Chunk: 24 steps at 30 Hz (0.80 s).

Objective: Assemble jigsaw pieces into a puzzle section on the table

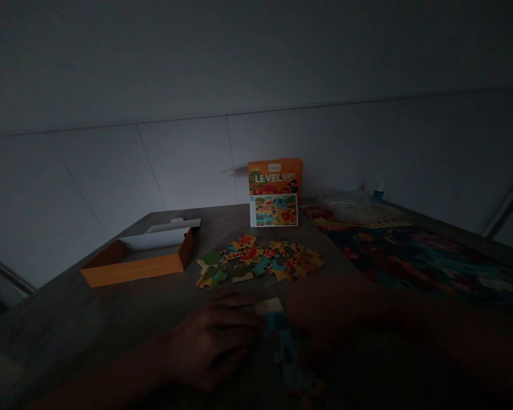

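Left hand (214, 341) and right hand (329, 312) flank joined puzzle pieces (277, 333); too dark to tell their grip. Loose pieces (260, 262) lie at twelve o'clock, orange box tray (141, 263) at ten.

orange box tray (132, 269), multicoloured puzzle pieces (260, 261), orange lid (275, 177), grey table (111, 319)

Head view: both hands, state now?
Left hand: at the puzzle pieces, grip cannot be told.
Right hand: at the same pieces, too dark to tell.

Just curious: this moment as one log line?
left hand | right hand | both at pieces | pile beyond | box left
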Each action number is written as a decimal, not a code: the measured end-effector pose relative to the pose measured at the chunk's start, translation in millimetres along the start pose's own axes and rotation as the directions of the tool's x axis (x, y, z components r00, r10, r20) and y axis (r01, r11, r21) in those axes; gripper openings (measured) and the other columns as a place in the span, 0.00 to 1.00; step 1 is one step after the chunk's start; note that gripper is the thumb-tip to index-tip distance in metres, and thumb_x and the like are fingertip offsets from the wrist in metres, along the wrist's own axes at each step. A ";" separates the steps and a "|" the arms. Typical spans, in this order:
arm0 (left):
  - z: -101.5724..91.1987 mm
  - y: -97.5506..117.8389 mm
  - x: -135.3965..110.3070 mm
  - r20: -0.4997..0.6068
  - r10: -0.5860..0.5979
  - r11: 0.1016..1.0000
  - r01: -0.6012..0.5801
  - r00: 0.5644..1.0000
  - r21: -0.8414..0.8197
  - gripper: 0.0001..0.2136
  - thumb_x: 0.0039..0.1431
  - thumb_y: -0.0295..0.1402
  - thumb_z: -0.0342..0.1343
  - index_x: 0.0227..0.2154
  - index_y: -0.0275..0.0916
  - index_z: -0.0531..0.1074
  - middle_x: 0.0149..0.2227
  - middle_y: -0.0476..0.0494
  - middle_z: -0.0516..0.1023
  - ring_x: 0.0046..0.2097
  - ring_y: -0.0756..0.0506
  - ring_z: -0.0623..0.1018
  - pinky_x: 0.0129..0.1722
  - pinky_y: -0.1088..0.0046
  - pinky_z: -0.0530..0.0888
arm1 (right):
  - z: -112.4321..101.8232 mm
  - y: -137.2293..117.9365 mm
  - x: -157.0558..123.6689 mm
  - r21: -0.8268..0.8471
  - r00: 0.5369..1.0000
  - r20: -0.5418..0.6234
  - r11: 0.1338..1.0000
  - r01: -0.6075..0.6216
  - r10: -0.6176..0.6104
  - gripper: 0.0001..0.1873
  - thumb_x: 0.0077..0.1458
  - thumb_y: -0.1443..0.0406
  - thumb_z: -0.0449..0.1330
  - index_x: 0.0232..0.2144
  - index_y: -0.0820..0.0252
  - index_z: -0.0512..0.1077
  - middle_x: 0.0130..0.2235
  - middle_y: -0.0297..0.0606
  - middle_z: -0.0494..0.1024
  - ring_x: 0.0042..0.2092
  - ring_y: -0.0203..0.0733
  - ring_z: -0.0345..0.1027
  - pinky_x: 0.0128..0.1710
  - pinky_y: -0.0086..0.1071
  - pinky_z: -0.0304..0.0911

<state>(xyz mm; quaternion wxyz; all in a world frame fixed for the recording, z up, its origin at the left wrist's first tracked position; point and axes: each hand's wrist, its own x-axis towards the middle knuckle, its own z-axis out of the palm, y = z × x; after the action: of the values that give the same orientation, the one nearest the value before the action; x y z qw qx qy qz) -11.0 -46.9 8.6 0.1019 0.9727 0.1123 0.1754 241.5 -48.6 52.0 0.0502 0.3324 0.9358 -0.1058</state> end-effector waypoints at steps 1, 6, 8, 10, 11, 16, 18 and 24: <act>-0.5 1.4 1.6 0.042 -0.006 0.999 0.007 0.999 -0.038 0.18 0.61 0.23 0.52 0.53 0.41 0.73 0.54 0.41 0.77 0.61 0.39 0.72 0.62 0.57 0.69 | 4.5 0.8 2.1 -0.029 0.999 0.032 0.999 -0.034 0.035 0.22 0.42 0.48 0.70 0.15 0.58 0.72 0.13 0.25 0.57 0.13 0.28 0.42 0.15 0.28 0.43; -0.2 0.3 5.5 0.059 -0.104 0.988 0.110 0.993 -0.112 0.18 0.63 0.24 0.52 0.54 0.42 0.73 0.57 0.40 0.76 0.61 0.40 0.72 0.61 0.57 0.70 | 8.3 -1.0 10.2 -0.046 0.992 0.117 0.998 -0.038 0.043 0.23 0.41 0.48 0.71 0.16 0.59 0.71 0.14 0.24 0.56 0.13 0.29 0.43 0.13 0.27 0.42; 0.2 -0.7 4.8 0.053 -0.136 0.984 0.141 0.989 -0.109 0.18 0.63 0.23 0.51 0.54 0.42 0.74 0.57 0.40 0.76 0.61 0.39 0.72 0.61 0.56 0.71 | 7.1 -1.1 12.6 -0.048 0.993 0.118 0.999 -0.005 0.010 0.20 0.43 0.49 0.70 0.20 0.59 0.74 0.15 0.26 0.61 0.14 0.30 0.48 0.14 0.27 0.44; 0.9 -1.4 3.3 0.044 -0.156 0.980 0.160 0.987 -0.118 0.19 0.62 0.22 0.51 0.53 0.42 0.74 0.57 0.40 0.75 0.61 0.39 0.71 0.60 0.56 0.72 | 6.5 -0.7 15.2 -0.074 0.991 0.124 0.997 -0.038 0.047 0.22 0.42 0.47 0.69 0.24 0.61 0.77 0.18 0.30 0.67 0.16 0.31 0.51 0.14 0.28 0.46; 1.5 -1.8 2.3 0.040 -0.159 0.978 0.163 0.986 -0.128 0.19 0.61 0.22 0.51 0.53 0.42 0.74 0.57 0.40 0.75 0.62 0.39 0.71 0.60 0.56 0.72 | 6.3 -0.7 16.4 -0.090 0.988 0.128 0.993 -0.070 0.081 0.23 0.42 0.46 0.69 0.26 0.61 0.79 0.19 0.32 0.69 0.16 0.32 0.53 0.15 0.28 0.47; 6.3 -5.0 -4.1 0.046 -0.198 0.969 0.202 0.979 -0.139 0.21 0.62 0.23 0.51 0.57 0.41 0.70 0.59 0.39 0.73 0.63 0.41 0.69 0.61 0.56 0.71 | 5.0 -4.0 17.4 -0.149 0.988 0.079 0.982 -0.119 0.132 0.24 0.44 0.46 0.68 0.28 0.63 0.80 0.22 0.37 0.73 0.17 0.34 0.54 0.16 0.29 0.48; 7.7 -5.9 -6.4 0.046 -0.243 0.960 0.247 0.969 -0.132 0.23 0.61 0.23 0.52 0.59 0.42 0.67 0.60 0.39 0.71 0.63 0.40 0.70 0.61 0.56 0.71 | 4.1 -6.9 13.2 -0.134 0.998 0.013 0.989 -0.057 0.059 0.24 0.45 0.46 0.68 0.27 0.63 0.79 0.21 0.37 0.73 0.17 0.34 0.55 0.16 0.29 0.47; 7.2 -5.0 -6.6 0.031 -0.292 0.946 0.294 0.956 -0.140 0.25 0.60 0.24 0.53 0.60 0.42 0.65 0.61 0.38 0.70 0.61 0.40 0.72 0.59 0.57 0.73 | 10.1 -16.0 -2.4 -0.014 0.998 -0.016 0.998 0.060 -0.061 0.14 0.47 0.55 0.68 0.30 0.60 0.77 0.27 0.37 0.78 0.23 0.39 0.67 0.17 0.28 0.48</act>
<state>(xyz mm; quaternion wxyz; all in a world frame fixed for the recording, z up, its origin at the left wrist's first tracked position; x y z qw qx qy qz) -15.3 -44.9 -1.3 0.1969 0.9363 0.2422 0.1610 233.4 -64.4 45.2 0.0413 0.3045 0.9465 -0.0982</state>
